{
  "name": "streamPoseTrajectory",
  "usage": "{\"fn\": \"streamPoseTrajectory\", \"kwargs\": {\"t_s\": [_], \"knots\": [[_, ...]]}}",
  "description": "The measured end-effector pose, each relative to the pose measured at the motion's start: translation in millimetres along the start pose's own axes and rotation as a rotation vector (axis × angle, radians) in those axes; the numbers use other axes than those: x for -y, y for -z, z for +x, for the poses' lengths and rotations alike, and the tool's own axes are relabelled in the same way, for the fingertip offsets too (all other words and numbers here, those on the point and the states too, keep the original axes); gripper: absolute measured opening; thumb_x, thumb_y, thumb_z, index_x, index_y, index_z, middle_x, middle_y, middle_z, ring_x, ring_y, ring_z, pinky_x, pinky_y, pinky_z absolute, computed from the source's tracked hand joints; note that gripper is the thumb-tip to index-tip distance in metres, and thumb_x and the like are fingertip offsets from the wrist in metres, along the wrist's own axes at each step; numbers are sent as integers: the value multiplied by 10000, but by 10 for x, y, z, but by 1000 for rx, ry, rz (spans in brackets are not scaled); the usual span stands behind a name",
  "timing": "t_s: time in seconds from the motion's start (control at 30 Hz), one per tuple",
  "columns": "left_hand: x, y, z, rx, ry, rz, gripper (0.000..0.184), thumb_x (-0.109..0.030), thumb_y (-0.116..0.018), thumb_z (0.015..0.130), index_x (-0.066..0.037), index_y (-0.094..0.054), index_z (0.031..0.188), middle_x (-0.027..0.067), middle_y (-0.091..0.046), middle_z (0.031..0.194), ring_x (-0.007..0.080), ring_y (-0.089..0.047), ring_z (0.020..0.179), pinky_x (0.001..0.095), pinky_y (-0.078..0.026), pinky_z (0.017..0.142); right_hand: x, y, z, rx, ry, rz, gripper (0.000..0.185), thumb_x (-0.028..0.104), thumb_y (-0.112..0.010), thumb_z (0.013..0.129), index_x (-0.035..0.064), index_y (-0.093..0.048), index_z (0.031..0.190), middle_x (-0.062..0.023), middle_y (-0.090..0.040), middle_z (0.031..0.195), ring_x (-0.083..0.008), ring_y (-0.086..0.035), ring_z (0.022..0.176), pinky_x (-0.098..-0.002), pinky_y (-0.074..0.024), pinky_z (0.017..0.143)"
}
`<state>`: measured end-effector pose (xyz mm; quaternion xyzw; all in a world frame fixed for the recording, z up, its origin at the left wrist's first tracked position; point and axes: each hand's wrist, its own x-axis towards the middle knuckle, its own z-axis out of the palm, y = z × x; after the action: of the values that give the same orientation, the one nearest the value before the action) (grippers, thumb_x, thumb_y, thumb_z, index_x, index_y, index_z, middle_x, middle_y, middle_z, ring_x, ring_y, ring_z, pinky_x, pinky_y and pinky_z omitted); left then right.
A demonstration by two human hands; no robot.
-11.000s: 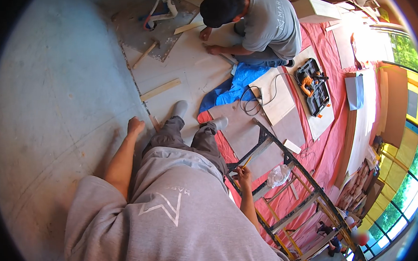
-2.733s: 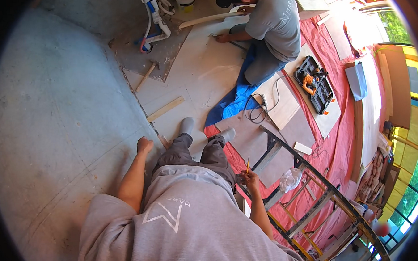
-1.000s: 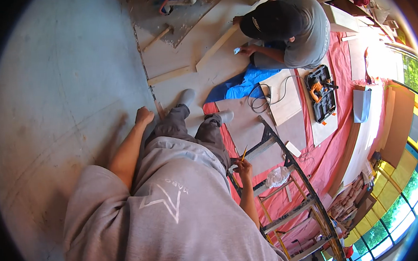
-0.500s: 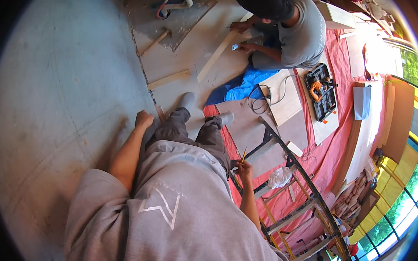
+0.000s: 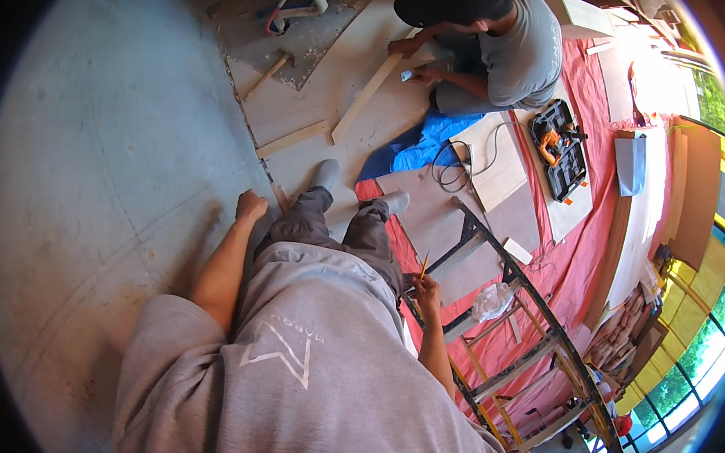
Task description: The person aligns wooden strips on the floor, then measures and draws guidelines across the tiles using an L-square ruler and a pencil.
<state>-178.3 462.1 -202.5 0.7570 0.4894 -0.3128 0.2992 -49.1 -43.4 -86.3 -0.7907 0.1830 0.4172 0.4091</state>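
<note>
My left hand [image 5: 251, 205] is closed in a fist against the grey wall [image 5: 90, 183], beside my trouser leg, with nothing visible in it. In my right hand [image 5: 426, 289] a yellow pencil [image 5: 424, 264] points upward between the closed fingers, near the top of a stepladder [image 5: 508, 272]. A crumpled clear plastic bag [image 5: 492, 301] lies on the ladder. Past my feet, a co-worker [image 5: 517, 54] crouches on the floor, one hand on a long wooden strip [image 5: 364, 99] and the other holding a small light-blue object [image 5: 407, 76].
A shorter wooden strip [image 5: 294, 138] and a hammer [image 5: 268, 75] lie by the wall. Pipes [image 5: 306, 10] rise beyond them. To the right are a blue tarp [image 5: 432, 141], a cable, an open tool case [image 5: 561, 150], pink sheeting [image 5: 589, 96] and stacked boards [image 5: 637, 220].
Since the earliest frame, the co-worker has shifted right and taken hold of the long strip. Most recently, its near end has moved slightly left. My hands keep nearly the same pose.
</note>
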Motion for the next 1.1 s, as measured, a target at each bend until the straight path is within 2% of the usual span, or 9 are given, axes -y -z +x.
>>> {"fn": "streamPoseTrajectory", "kwargs": {"t_s": [0.3,0.5,0.6,0.9,1.0,1.1], "knots": [[70,-58,27,-46,-14,-51,406,-248,-602,795,61,-622,1059,284,-636,1085,403,-616,1044,437,-501,908,-12,-7,15,7,12,44,204,151,-604,930,13,-655,1072,-70,-696,804,-117,-620,552,-232,-466,483],[52,-52,66,-18,-65,21,397,-247,-610,795,58,-622,1048,286,-635,1084,406,-614,1043,444,-501,906,-42,15,81,-18,-13,18,204,135,-634,899,-3,-665,1046,-66,-692,811,-112,-617,556,-236,-475,488],[12,-31,55,-1,-17,10,402,-244,-610,795,60,-619,1058,286,-631,1097,405,-611,1055,446,-500,912,-86,53,84,22,30,17,251,219,-617,938,29,-655,1097,-59,-705,838,-113,-644,564,-236,-504,506],[-33,27,9,34,14,4,421,-245,-608,801,63,-612,1088,283,-626,1119,400,-608,1069,440,-500,922,-55,88,86,13,10,-38,260,208,-597,948,18,-641,1120,-39,-690,824,-114,-638,562,-241,-507,518],[36,-64,83,-17,-59,34,418,-247,-605,804,58,-614,1090,282,-626,1121,401,-608,1066,446,-499,922,-48,111,85,38,34,14,263,202,-572,959,13,-632,1132,-38,-689,831,-116,-638,563,-232,-504,520],[30,-73,114,15,-48,49,414,-248,-601,808,50,-617,1094,283,-626,1119,402,-606,1067,450,-497,924,-74,133,88,74,69,103,265,194,-548,968,5,-626,1138,-33,-686,833,-116,-638,564,-221,-500,519]]}}
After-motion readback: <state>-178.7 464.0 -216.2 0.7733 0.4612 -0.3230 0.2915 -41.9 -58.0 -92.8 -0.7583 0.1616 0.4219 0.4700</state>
